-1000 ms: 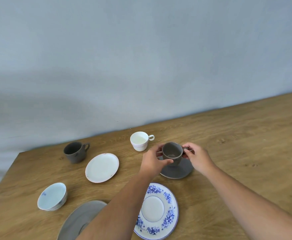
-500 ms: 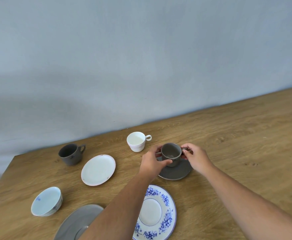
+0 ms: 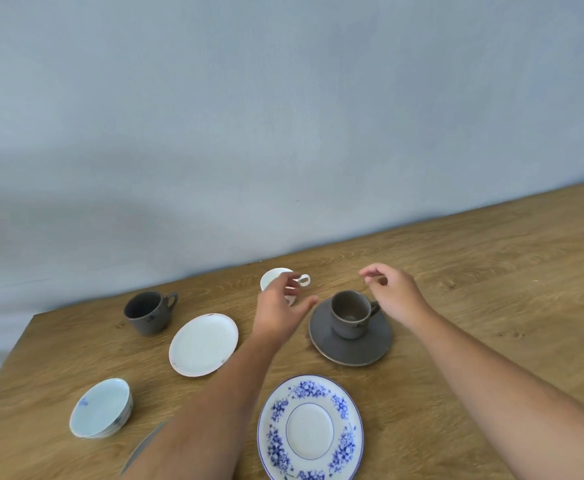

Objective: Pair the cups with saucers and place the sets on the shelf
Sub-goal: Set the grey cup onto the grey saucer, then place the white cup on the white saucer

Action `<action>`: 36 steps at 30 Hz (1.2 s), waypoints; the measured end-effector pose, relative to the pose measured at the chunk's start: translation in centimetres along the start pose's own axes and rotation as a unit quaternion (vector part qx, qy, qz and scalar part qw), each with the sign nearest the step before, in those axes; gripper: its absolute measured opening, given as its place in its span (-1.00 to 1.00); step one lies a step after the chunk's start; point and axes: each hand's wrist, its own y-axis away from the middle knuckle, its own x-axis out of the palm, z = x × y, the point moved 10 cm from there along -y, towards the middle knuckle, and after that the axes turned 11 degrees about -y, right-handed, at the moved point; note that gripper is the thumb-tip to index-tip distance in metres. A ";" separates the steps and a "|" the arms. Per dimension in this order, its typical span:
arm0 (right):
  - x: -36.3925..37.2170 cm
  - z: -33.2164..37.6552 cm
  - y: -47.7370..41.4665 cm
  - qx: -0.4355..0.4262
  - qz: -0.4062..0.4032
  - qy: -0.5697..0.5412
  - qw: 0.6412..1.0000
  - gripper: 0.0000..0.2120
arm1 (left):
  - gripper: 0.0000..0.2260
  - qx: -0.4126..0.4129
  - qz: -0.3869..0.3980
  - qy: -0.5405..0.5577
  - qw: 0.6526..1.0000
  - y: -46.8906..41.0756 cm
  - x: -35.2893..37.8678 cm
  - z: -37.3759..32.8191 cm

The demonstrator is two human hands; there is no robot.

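Grey cup (image 3: 350, 313) stands upright on grey saucer (image 3: 351, 344), centre frame. Left hand (image 3: 281, 315) and right hand (image 3: 396, 294) flank it, both open, holding nothing.

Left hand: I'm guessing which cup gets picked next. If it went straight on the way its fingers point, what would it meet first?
Probably the small white cup, just beyond the open left hand, whose fingers overlap it; depth is unclear, so contact is uncertain.

A single head-worn wide-angle view looks forward and down across the bench (image 3: 491, 271) toward a wall (image 3: 283, 116), with both forearms reaching in from close below.
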 end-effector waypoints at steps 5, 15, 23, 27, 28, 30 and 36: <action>5.3 3.7 -3.2 -0.024 0.086 0.057 0.994 -0.80 | -0.45 -0.011 -0.017 -0.086 0.996 -3.8 -4.0 2.2; 13.7 2.2 -7.4 -0.017 0.210 0.274 0.938 -0.59 | -0.26 -0.076 0.131 -0.102 0.983 -5.9 -0.7 7.9; 15.2 2.3 -7.9 -0.026 0.207 0.299 0.931 -0.86 | -0.35 -0.078 0.077 -0.040 0.993 -5.9 -1.2 8.5; 14.4 4.7 -6.6 -0.077 0.174 0.224 0.956 -0.86 | -0.36 -0.076 0.055 -0.011 0.996 -4.9 -3.7 8.2; 14.4 5.2 -6.2 -0.084 0.167 0.195 0.963 -0.88 | -0.36 -0.075 0.052 -0.005 0.996 -4.5 -4.6 8.2; 14.9 5.9 -5.2 -0.088 0.165 0.133 0.973 -0.92 | -0.37 -0.072 0.050 0.000 0.996 -3.6 -6.4 8.1; 18.8 8.5 -1.0 -0.114 0.192 0.057 0.973 -0.92 | -0.27 -0.100 0.050 -0.030 0.993 -0.2 -11.5 10.4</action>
